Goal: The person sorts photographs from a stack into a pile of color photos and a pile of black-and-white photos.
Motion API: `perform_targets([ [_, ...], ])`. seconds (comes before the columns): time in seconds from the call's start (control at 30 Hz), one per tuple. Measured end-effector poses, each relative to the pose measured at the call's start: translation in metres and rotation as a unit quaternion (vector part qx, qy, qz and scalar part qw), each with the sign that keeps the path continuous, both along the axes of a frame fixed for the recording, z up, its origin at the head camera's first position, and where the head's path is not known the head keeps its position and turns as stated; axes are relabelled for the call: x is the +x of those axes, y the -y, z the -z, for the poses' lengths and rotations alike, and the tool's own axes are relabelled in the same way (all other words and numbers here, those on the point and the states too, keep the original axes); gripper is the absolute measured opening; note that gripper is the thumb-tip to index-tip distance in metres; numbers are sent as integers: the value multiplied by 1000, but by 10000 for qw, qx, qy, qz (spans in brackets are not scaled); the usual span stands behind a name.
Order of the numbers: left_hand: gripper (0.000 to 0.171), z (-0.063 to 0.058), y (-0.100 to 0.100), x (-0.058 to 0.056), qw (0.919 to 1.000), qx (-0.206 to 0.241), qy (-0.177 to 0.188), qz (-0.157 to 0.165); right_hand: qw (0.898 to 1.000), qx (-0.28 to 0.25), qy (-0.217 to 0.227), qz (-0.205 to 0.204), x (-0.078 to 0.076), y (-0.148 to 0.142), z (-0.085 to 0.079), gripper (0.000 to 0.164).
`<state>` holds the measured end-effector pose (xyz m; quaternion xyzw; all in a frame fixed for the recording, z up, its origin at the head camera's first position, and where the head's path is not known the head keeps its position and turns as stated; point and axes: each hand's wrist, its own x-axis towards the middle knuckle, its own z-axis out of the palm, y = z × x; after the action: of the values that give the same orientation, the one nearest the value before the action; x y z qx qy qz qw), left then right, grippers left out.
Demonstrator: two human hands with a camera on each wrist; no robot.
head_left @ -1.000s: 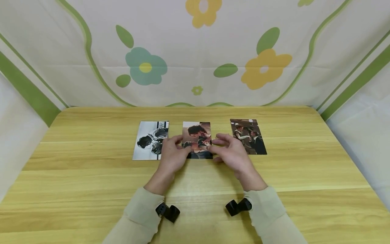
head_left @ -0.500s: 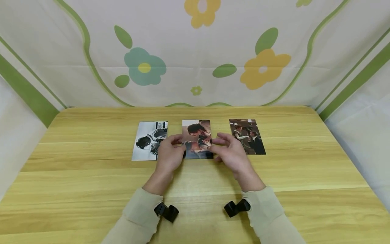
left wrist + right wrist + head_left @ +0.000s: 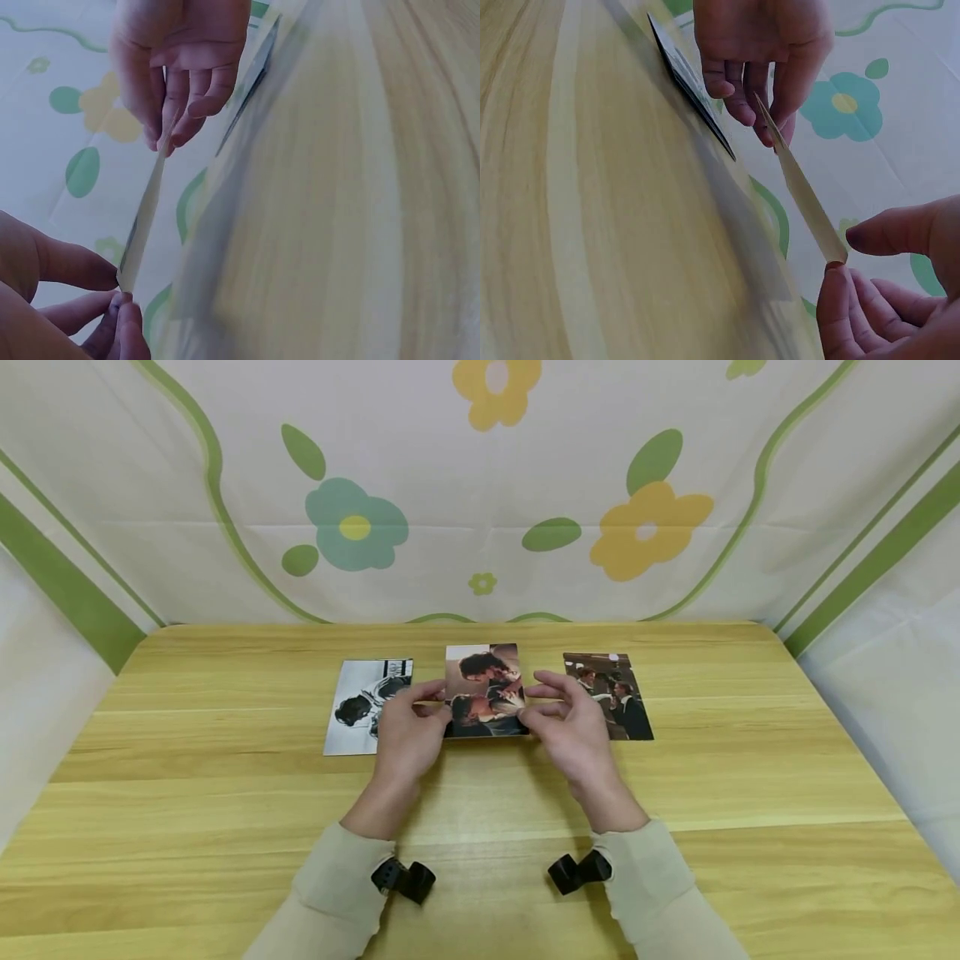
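Observation:
Both hands hold one photo card (image 3: 483, 689) by its left and right edges, raised off the table. My left hand (image 3: 411, 727) pinches the left edge between thumb and fingers; my right hand (image 3: 573, 727) pinches the right edge the same way. Seen nearly edge-on in the left wrist view, the card (image 3: 146, 214) shows its pale underside. A black-and-white photo card (image 3: 352, 714) lies flat on the left, partly covered by the left hand. Beyond the right hand lies a dark brown photo card (image 3: 630, 710), its near left part hidden.
The cards lie on a light wood table (image 3: 480, 893). A white cloth (image 3: 480, 485) with printed flowers hangs along its far edge. Each wrist carries a black camera, the left one (image 3: 405, 878) and the right one (image 3: 577, 870).
The middle photo card has been lifted off the table by both hands and moved slightly away from the person. The two outer cards have stayed in place.

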<state>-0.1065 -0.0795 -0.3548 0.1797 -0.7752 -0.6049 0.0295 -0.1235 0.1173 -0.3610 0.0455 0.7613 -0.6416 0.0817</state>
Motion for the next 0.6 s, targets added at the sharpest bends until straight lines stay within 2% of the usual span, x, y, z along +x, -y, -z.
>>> perform_targets([
  [0.3, 45, -15, 5, -2, 9968, 793, 52, 118, 9992, -218, -293, 179, -2, 0, -8, 58],
  [0.47, 45, -19, 7, -3, 9960, 866, 131, 178, 9990, -248, -308, 183, -2, -1, -9, 57],
  [0.6, 46, -17, 5, -3, 9958, 892, 118, 158, 9991, -180, -325, 187, -2, -3, -9, 56],
])
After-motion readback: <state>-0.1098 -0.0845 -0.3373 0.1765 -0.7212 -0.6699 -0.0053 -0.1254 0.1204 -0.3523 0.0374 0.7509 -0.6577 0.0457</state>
